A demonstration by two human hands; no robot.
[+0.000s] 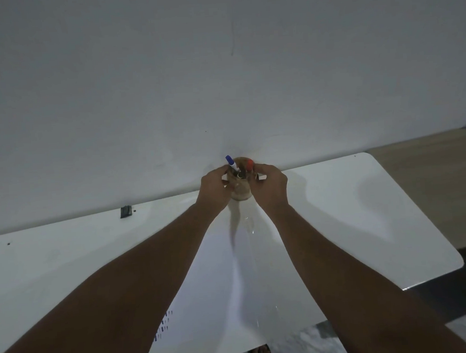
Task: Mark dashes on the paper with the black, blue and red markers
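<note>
A brown holder cup (240, 191) stands at the far edge of the white table, against the wall. In it are a blue-capped marker (231, 162), a red-capped marker (249, 165) and a dark marker end (240, 174). My left hand (213, 185) wraps the cup's left side and my right hand (269, 186) its right side, fingers near the red marker. A white sheet of paper (221, 301) lies in front of me between my forearms, with rows of dark dashes (163, 326) near its left edge.
The white table (366, 208) has a rounded right corner, with dark floor beyond it. A small dark object (125, 211) sits at the table's back edge on the left. A plain wall (219, 80) rises right behind the cup.
</note>
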